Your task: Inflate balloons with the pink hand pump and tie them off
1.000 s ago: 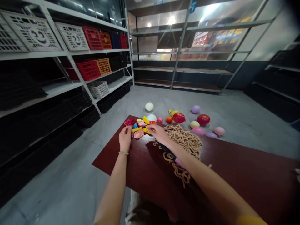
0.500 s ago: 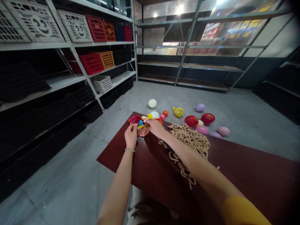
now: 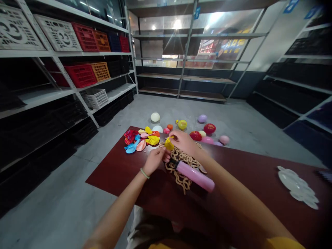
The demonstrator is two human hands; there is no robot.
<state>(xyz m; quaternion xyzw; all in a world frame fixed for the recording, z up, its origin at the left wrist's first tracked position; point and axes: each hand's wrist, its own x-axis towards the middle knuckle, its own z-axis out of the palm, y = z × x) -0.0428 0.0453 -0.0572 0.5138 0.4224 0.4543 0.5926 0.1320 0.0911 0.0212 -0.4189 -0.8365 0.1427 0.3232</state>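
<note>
My right hand (image 3: 184, 142) pinches a limp yellow balloon (image 3: 169, 143) above a heap of tan twisted cord (image 3: 183, 180). Just below and to the left of the balloon, my left hand (image 3: 156, 159) has its fingers drawn together near the dark nozzle end of a pink pump (image 3: 195, 175); whether it grips the balloon's edge or the nozzle is too small to tell. The pump lies slanted across the cord. A pile of uninflated balloons, with a blue one (image 3: 132, 146) and red ones (image 3: 130, 136), rests at the table's far left corner.
The dark red table (image 3: 111, 173) carries a white cloud-shaped tray (image 3: 297, 186) at the right. Inflated balloons, among them a red one (image 3: 209, 129) and a white one (image 3: 155, 117), lie on the floor beyond. Shelves with crates (image 3: 81, 74) line the left.
Both hands have moved right from the balloon pile to above the cord, the yellow balloon now in my right hand. The view has turned right, and the pink pump and white tray now show.
</note>
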